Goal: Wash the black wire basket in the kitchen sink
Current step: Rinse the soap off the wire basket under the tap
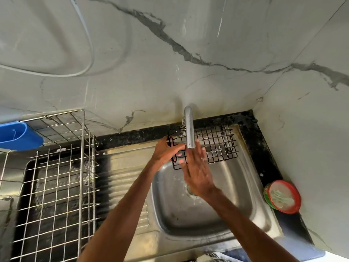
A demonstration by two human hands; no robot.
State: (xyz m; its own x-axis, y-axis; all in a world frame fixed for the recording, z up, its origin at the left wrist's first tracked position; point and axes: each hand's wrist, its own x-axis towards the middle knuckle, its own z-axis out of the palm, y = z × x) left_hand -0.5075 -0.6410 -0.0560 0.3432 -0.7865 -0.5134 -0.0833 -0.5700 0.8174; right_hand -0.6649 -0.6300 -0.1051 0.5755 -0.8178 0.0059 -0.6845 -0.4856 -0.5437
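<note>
basket (215, 146) runs left to right under the tap (189, 127), left hand (166, 150) curled round its left end, right hand (196, 171) flat and straight-fingered against it alongside.

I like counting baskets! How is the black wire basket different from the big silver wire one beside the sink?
The black wire basket is dark; the silver rack is shiny. The left hand holds the black wire basket over the sink, under the tap, right hand flat against it; the silver rack stands untouched beside the sink. The silver rack looks bigger. Both are wire grids.
</note>
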